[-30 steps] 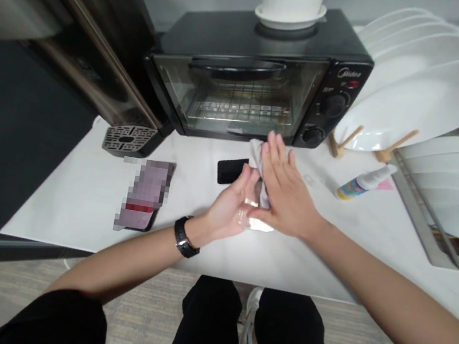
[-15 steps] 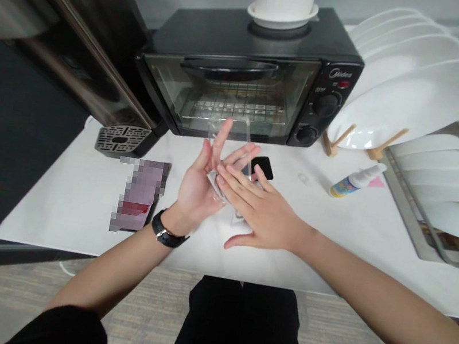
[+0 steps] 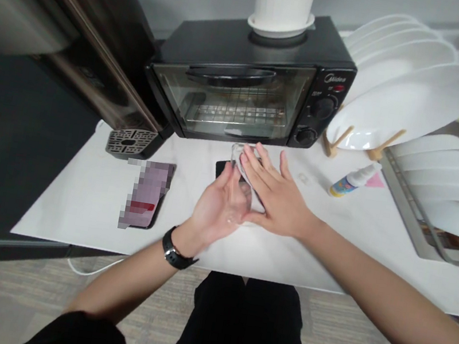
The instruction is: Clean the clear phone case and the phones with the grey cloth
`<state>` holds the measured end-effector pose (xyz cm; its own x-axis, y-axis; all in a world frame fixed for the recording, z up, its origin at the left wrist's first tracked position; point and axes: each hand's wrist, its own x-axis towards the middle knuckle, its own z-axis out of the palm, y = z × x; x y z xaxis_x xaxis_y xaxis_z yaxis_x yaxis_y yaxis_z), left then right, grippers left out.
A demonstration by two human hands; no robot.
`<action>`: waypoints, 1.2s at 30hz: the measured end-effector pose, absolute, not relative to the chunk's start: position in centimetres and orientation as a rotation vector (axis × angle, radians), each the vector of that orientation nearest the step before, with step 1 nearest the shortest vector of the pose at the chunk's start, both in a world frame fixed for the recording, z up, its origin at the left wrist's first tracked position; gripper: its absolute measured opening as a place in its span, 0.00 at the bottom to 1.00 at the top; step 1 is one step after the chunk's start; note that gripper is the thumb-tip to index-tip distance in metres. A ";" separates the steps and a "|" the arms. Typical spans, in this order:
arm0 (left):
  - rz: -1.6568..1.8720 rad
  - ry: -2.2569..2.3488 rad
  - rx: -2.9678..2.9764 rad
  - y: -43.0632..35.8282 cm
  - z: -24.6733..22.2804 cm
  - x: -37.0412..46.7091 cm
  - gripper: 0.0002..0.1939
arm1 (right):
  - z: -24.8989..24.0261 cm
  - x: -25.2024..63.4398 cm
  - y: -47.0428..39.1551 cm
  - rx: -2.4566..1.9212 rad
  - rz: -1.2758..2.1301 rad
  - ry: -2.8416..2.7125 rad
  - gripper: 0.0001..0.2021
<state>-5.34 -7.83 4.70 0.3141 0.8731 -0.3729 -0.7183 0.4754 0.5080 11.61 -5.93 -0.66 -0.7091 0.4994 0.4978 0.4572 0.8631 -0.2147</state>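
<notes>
A clear case (image 3: 238, 151) rests against the palm of my left hand (image 3: 220, 202), whose fingers are mostly hidden behind it and the other hand. My right hand (image 3: 276, 194) lies over the case with its fingers stretched out, pressing a pale cloth (image 3: 257, 202) against it. Beneath and behind the hands, part of a black flat object (image 3: 222, 168) shows on the white counter. To the left lies a phone (image 3: 148, 194) with a partly pixelated screen.
A black toaster oven (image 3: 232, 102) stands behind the hands, carrying a white pot (image 3: 284, 0). On the right are a spray bottle (image 3: 347, 182), a pink note (image 3: 375, 180), upright white plates (image 3: 415, 102) and a dish rack (image 3: 407, 206). A black machine (image 3: 132, 142) stands left.
Both hands have shifted with the clear case, the left one rightward. The right hand has slid up over the case, covering more of it. The black flat object now shows left of the case.
</notes>
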 end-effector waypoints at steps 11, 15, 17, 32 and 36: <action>1.034 0.680 0.292 -7.8 5.3 -4.6 0.26 | -0.8 12.1 -5.3 -0.559 0.201 -2.505 0.56; 1.092 0.610 0.315 -8.5 5.8 -4.9 0.26 | -0.6 12.4 -5.2 -0.576 0.176 -2.506 0.53; 0.950 0.635 0.250 -9.2 5.8 -4.8 0.26 | -0.4 12.5 -5.2 -0.666 0.177 -2.439 0.54; 1.091 0.661 0.287 -9.7 5.4 -4.9 0.26 | -0.5 11.3 -6.8 -0.402 0.219 -2.532 0.52; 1.121 0.672 0.219 -9.0 5.5 -4.7 0.27 | -0.3 11.5 -6.9 -0.495 0.160 -2.532 0.51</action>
<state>-4.68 -8.99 5.52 0.2640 0.8839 -0.3860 -0.7568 0.4379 0.4853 11.46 -6.92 -0.31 -0.7813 0.3795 0.4955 0.3139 0.9251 -0.2135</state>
